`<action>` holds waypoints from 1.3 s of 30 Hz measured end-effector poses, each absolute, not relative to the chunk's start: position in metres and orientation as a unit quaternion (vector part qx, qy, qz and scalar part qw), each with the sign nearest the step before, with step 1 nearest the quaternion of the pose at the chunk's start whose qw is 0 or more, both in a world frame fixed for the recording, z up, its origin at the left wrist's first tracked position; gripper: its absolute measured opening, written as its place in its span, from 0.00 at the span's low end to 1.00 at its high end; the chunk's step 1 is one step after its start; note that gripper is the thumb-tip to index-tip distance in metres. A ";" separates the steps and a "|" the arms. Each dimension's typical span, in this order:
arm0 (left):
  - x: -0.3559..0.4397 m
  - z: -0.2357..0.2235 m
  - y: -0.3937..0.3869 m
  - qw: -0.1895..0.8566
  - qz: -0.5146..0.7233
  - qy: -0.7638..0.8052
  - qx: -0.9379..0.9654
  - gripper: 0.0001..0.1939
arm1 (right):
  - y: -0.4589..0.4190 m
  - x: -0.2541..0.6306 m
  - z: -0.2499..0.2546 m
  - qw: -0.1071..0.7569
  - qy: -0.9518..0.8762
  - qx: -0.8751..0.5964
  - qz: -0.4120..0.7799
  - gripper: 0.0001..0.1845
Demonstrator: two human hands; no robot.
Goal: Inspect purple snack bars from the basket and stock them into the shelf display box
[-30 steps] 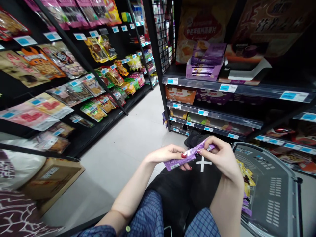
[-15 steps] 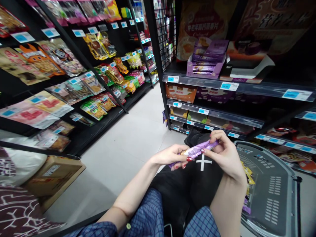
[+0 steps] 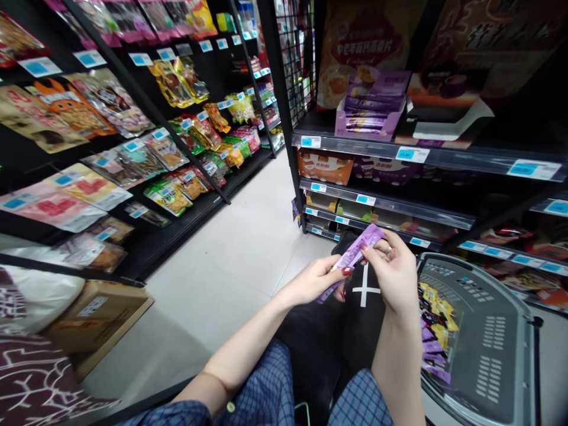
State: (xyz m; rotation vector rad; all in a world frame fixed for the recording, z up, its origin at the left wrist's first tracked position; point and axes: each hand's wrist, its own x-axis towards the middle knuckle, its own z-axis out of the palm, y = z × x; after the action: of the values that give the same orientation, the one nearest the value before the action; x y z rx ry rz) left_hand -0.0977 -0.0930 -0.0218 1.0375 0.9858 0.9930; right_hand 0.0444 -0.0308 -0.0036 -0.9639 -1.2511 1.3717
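While we are sitting or crouching low between the shelves, we are holding one purple pack [image 3: 352,254] with both hands, over our black trousers [image 3: 323,331]. Our left hand [image 3: 310,281] is gripping its lower part, thumb on top, and the lower end is sticking out past these fingers. Our right hand [image 3: 394,269] is closing on it near the upper end, with the thumb pressing the face. As for what is done, this pack is already lying across our fingers, tilting up towards the right hand, and no content is showing outside; whether its edge is torn, we cannot tell. Several yellow packs [image 3: 439,307] and purple packs [image 3: 431,354] are lying loose at the grey basket [image 3: 492,355], beside our right forearm, so these ones are apart from our fingers. Similar purple sticks [image 3: 366,125] are resting in the open box [image 3: 344,127] on the shelf [image 3: 470,157] ahead, and neither hand is touching them.
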 end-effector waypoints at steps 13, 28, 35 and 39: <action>-0.084 -0.025 -0.096 0.550 0.474 0.519 0.451 0.15 | -0.033 0.024 -0.015 0.564 -0.524 -0.460 0.442 0.11; -0.065 -0.032 -0.100 0.535 0.480 0.515 0.467 0.13 | -0.032 0.026 -0.016 0.588 -0.531 -0.494 0.358 0.16; -0.071 -0.041 -0.094 0.676 0.468 0.403 0.402 0.19 | -0.026 0.031 -0.016 0.635 -0.461 -0.451 0.425 0.12; -0.086 -0.048 -0.087 0.802 0.354 0.285 0.388 0.22 | -0.019 0.040 -0.022 0.683 -0.407 -0.445 0.413 0.10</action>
State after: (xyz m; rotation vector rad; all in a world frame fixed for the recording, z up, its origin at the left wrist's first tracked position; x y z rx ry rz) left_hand -0.0863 -0.0868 -0.0477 0.8317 0.6112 0.7594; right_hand 0.0405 -0.0186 -0.0221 -0.9981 -0.9119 0.9260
